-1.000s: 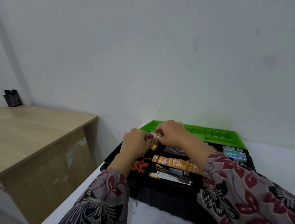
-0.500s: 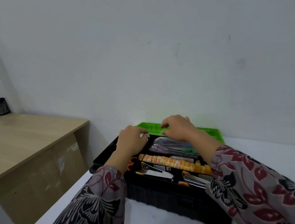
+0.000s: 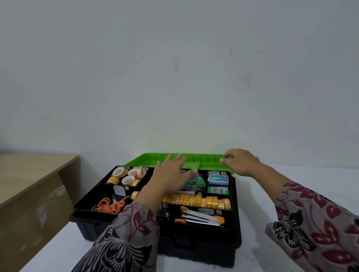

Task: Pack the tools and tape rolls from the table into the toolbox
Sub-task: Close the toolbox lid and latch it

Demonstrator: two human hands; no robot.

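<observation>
A black toolbox stands open on the white table, its green lid folded back against the wall. Its tray holds several yellow tape rolls at the far left, orange scissors, a row of small yellow rolls, staplers at the front and staple boxes on the right. My left hand hovers open over the tray's middle, fingers spread toward the lid. My right hand reaches to the lid's right end; its fingertips are at the lid's edge, and I cannot tell whether they grip it.
A wooden desk stands lower to the left, with a gap between it and the white table. The wall runs close behind the toolbox. Bare white tabletop lies right of the box and in front of it.
Both hands have let go of a small item held together over the tray and spread apart; the right hand has moved right to the lid's end. The camera view has shifted.
</observation>
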